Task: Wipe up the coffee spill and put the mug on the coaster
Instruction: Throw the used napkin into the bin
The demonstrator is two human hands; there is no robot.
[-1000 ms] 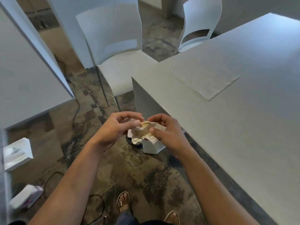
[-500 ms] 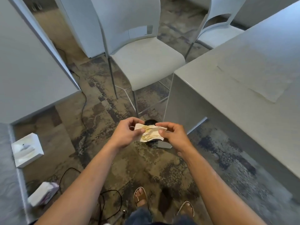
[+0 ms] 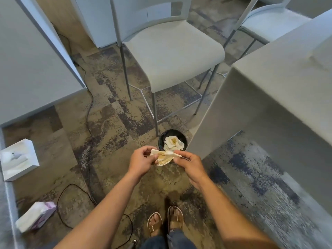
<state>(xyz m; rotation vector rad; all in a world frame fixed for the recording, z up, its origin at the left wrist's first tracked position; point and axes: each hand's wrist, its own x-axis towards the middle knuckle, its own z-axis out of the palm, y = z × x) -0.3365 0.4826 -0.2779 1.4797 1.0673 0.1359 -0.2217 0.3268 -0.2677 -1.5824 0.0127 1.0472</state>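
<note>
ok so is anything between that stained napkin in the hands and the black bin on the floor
Nothing visible. The left hand and right hand pinch the stained napkin just above the near rim of the black bin. The bin's mouth is open, with only another used napkin lying inside it.

Mottled brown-and-blue carpeted floor [image 3: 111,123] carries small round black waste bin [image 3: 162,139] beside grey table's end panel [image 3: 233,126] — white chair [image 3: 172,51], white tissue box [image 3: 18,163], purple-white tissue pack [image 3: 36,216], black cables [image 3: 89,112], sandalled feet [image 3: 166,221].
</note>
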